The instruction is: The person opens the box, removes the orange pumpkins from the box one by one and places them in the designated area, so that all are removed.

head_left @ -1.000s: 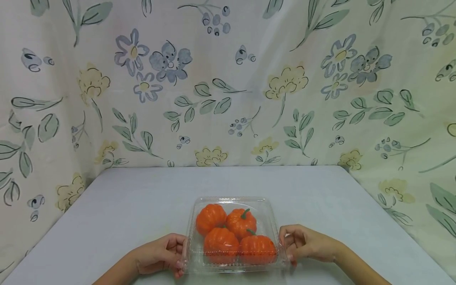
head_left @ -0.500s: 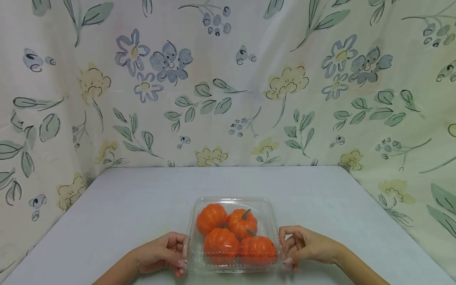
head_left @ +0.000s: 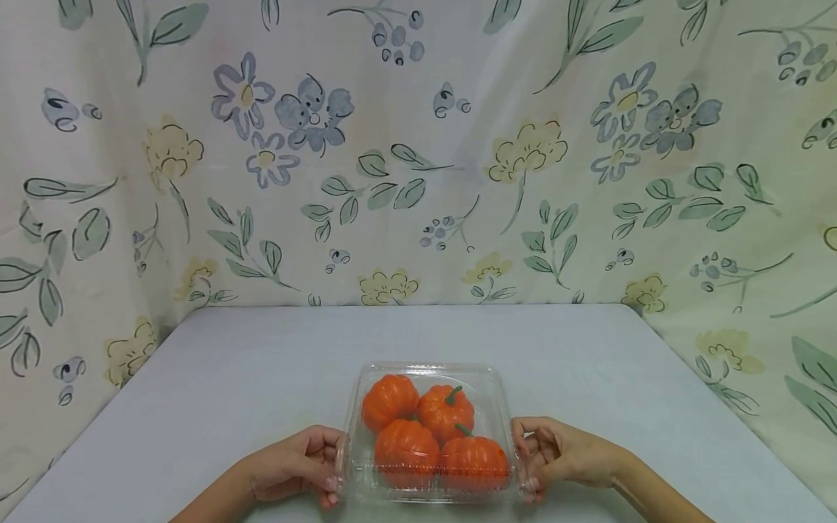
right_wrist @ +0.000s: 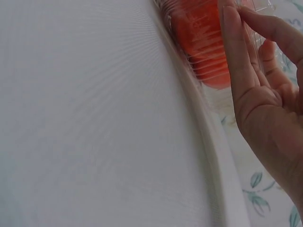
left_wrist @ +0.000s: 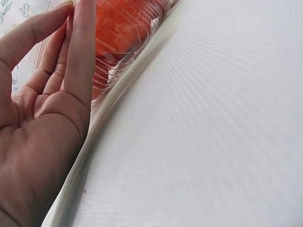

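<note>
A clear plastic clamshell container (head_left: 489,407) with its lid down sits near the front of the table in the head view. Several small orange pumpkins (head_left: 407,452) lie inside, some with green stems. My left hand (head_left: 294,465) pinches the container's left edge by the front corner, thumb against curled fingers. At the opposite edge, my right hand (head_left: 569,452) pinches the front right corner the same way. Both wrist views show thumb and finger meeting at the plastic rim, with orange pumpkin (left_wrist: 120,28) behind the ridged wall; the exact contact is partly cut off there.
A white-covered table (head_left: 261,370) extends behind and to both sides of the container. Behind it hangs a floral curtain (head_left: 418,218), which also runs along the left and right sides.
Both hands keep their hold on the container's edges. The right hand and the container's front edge have dropped very slightly in the head view; otherwise little differs.
</note>
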Demonstrator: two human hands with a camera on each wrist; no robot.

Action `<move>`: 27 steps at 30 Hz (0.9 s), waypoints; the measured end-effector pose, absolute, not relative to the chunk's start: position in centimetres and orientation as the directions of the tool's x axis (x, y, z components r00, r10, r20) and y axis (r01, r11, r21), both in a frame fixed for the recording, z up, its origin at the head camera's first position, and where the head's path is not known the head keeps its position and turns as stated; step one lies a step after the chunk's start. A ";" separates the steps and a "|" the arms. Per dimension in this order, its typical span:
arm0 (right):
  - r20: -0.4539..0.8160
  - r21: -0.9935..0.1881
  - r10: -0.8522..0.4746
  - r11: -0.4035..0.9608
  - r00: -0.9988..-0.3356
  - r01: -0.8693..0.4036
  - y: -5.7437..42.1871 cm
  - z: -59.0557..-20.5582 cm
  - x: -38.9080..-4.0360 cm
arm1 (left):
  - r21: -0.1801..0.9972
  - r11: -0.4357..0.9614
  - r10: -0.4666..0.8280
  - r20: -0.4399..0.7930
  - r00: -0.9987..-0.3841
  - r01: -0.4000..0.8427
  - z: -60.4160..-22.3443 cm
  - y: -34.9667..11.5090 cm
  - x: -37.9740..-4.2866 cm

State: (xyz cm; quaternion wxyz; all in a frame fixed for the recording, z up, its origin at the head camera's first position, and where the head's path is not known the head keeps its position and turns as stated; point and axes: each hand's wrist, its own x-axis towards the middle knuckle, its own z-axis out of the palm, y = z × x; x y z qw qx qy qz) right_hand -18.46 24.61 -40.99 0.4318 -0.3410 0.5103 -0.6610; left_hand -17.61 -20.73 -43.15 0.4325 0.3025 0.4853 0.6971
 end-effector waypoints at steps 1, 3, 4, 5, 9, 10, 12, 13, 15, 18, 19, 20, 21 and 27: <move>0.022 -0.968 -0.920 -0.117 -0.391 0.223 24.6 -41.1 -18.5 | 0.939 -0.155 0.897 0.002 -0.443 -0.308 -43.2 -20.7 -17.6; 0.037 -0.965 -0.921 -0.134 -0.387 0.227 24.6 -41.2 -18.5 | 0.939 -0.156 0.896 0.004 -0.444 -0.307 -43.1 -20.7 -17.6; 0.043 -0.963 -0.921 -0.141 -0.386 0.228 24.6 -41.2 -18.5 | 0.939 -0.157 0.896 0.005 -0.444 -0.306 -43.1 -20.7 -17.6; 0.045 -0.962 -0.919 -0.145 -0.391 0.230 24.6 -41.2 -18.5 | 0.939 -0.158 0.896 0.006 -0.444 -0.305 -43.1 -20.7 -17.6; 0.026 -0.969 -0.909 -0.125 -0.416 0.212 24.4 -41.2 -18.3 | 0.937 -0.159 0.898 0.007 -0.439 -0.310 -43.1 -20.6 -17.6; 0.021 -0.972 -0.905 -0.117 -0.425 0.203 24.4 -41.2 -18.3 | 0.936 -0.163 0.900 0.012 -0.436 -0.311 -43.1 -20.6 -17.6; 0.010 -0.976 -0.898 -0.104 -0.441 0.190 24.3 -41.1 -18.2 | 0.936 -0.173 0.902 0.025 -0.430 -0.308 -43.1 -20.5 -17.6; 0.006 -0.977 -0.895 -0.101 -0.447 0.189 24.3 -41.1 -18.2 | 0.935 -0.177 0.903 0.030 -0.428 -0.308 -43.1 -20.5 -17.5; 0.001 -0.976 -0.892 -0.098 -0.451 0.192 24.3 -41.0 -18.2 | 0.934 -0.186 0.904 0.042 -0.425 -0.305 -43.1 -20.4 -17.5; -0.009 -0.974 -0.895 -0.092 -0.445 0.205 24.4 -40.9 -18.3 | 0.934 -0.193 0.905 0.051 -0.422 -0.301 -43.1 -20.4 -17.5; -0.014 -0.974 -0.897 -0.088 -0.442 0.208 24.5 -40.9 -18.3 | 0.934 -0.194 0.905 0.052 -0.422 -0.301 -43.1 -20.4 -17.4; -0.018 -0.974 -0.899 -0.084 -0.439 0.211 24.5 -40.9 -18.4 | 0.933 -0.195 0.905 0.054 -0.421 -0.301 -43.1 -20.4 -17.4; -0.020 -0.974 -0.899 -0.081 -0.437 0.212 24.5 -40.9 -18.4 | 0.933 -0.197 0.906 0.055 -0.420 -0.301 -43.1 -20.4 -17.4; -0.020 -0.973 -0.903 -0.081 -0.429 0.215 24.5 -40.8 -18.4 | 0.933 -0.189 0.904 0.043 -0.426 -0.306 -43.0 -20.4 -17.4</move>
